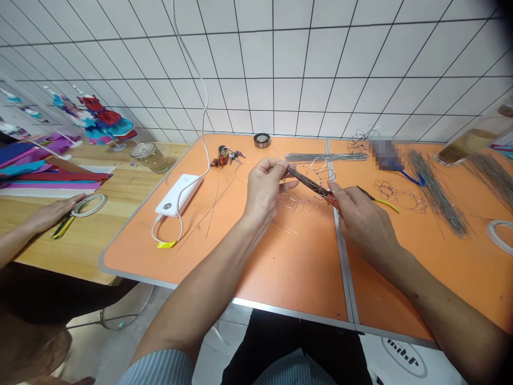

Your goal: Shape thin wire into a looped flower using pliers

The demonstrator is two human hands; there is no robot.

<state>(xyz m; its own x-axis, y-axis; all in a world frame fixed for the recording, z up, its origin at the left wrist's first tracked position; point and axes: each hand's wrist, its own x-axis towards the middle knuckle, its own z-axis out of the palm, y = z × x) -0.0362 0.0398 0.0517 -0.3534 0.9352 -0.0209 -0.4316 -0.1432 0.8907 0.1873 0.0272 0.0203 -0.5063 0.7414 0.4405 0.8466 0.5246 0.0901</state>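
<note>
My left hand is closed in a pinch above the orange table, on the thin wire of a looped ring. My right hand is wrapped round a slim dark pair of pliers, whose tip reaches my left fingertips. Between and below my hands hangs the wire ring, bent into several small petal-like loops. Its exact contact with the pliers' tip is too small to make out. Behind it lies a bundle of straight wires.
On the left of the orange table are a white power bank with a cable, keys and a tape roll. Yellow-handled pliers and wire bundles lie right. Another person's hand rests on the wooden table.
</note>
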